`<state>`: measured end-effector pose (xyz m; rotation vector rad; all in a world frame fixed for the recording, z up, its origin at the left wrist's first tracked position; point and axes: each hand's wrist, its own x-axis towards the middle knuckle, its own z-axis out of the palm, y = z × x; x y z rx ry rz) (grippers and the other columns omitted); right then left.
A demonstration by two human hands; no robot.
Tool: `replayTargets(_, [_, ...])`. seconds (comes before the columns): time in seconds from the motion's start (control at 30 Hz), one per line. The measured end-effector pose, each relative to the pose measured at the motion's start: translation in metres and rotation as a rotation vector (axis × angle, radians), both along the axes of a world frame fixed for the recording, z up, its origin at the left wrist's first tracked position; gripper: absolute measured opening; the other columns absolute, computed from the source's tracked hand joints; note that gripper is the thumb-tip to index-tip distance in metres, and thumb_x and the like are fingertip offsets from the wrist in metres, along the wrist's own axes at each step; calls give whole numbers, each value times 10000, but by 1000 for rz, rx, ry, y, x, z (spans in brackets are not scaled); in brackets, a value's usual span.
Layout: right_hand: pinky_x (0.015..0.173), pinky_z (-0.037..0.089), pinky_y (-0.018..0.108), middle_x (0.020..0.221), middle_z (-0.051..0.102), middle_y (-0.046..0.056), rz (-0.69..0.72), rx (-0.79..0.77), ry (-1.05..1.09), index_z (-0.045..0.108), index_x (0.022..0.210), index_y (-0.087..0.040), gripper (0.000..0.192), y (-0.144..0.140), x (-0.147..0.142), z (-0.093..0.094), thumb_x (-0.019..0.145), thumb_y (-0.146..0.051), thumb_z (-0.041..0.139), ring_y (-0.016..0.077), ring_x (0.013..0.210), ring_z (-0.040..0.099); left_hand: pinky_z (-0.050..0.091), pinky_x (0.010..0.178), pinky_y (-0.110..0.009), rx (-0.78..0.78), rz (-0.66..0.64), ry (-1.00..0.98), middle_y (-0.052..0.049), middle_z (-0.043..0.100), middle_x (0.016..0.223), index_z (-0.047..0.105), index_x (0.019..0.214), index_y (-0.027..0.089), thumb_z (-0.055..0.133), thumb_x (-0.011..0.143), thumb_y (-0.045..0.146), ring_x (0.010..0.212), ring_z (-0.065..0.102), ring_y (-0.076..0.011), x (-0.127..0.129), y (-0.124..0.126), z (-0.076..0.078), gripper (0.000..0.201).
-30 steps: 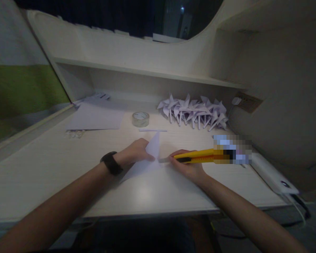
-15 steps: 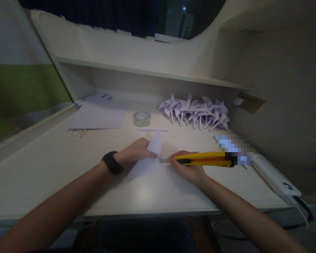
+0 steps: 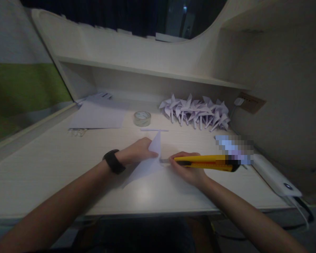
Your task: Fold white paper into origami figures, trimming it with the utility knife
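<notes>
A folded white paper sheet [image 3: 144,168] lies on the pale wooden desk [image 3: 42,165], with one flap standing up. My left hand [image 3: 137,151], a black band on its wrist, presses and pinches that flap. My right hand [image 3: 188,170] grips a yellow utility knife [image 3: 204,162]. Its short blade points left and touches the paper at the fold, right beside my left fingertips.
A roll of clear tape [image 3: 142,118] and a thin white paper stick [image 3: 154,130] lie behind the paper. Several white paper pinwheels [image 3: 197,111] are heaped at the back right. Loose sheets [image 3: 98,116] sit back left. A white power bank [image 3: 276,175] with cable lies at the right edge.
The knife's rear end has dropped a little and the blade sits slightly further right along the fold. My left hand keeps holding the flap in the same spot.
</notes>
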<state>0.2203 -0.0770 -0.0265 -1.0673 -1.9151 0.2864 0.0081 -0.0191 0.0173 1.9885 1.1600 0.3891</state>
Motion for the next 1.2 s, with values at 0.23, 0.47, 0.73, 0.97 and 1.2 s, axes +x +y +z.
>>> replayTargets(0.23, [536, 501, 221, 685, 703, 22, 32, -8, 9, 682, 752, -189, 81, -2, 1, 4, 793, -238, 632, 136, 555, 633, 418, 540, -283, 17, 13, -1, -106, 678, 800, 667, 818, 86, 618, 694, 291, 627, 596, -196, 0, -4, 6, 245])
replayTargets(0.47, [556, 505, 218, 692, 705, 28, 46, 7, -27, 684, 753, -184, 79, -4, 1, 8, 793, -220, 627, 138, 566, 637, 438, 568, -289, -106, -22, -151, -105, 693, 837, 667, 890, 93, 637, 666, 281, 668, 610, -204, -4, 0, 2, 294])
replayTargets(0.73, [545, 511, 233, 680, 706, 22, 42, 27, 4, 694, 754, -187, 99, -1, 2, 3, 789, -262, 640, 139, 551, 632, 422, 552, -281, -61, -26, -102, -81, 681, 748, 666, 775, 96, 672, 626, 273, 645, 601, -206, -3, 5, -6, 231])
replayTargets(0.97, [555, 528, 229, 733, 726, 42, 164, -20, 8, 713, 769, -177, 106, -2, 3, 9, 796, -256, 647, 148, 599, 662, 436, 589, -286, -67, -73, -81, -88, 682, 801, 672, 861, 96, 676, 629, 267, 693, 597, -213, -3, 9, -7, 288])
replayTargets(1.2, [575, 539, 233, 757, 732, 43, 136, 16, -17, 718, 790, -182, 120, -2, 5, 10, 809, -265, 633, 153, 620, 674, 465, 658, -315, -257, -166, -279, -108, 682, 946, 628, 1017, 121, 655, 710, 283, 763, 616, -215, -10, 5, -1, 348])
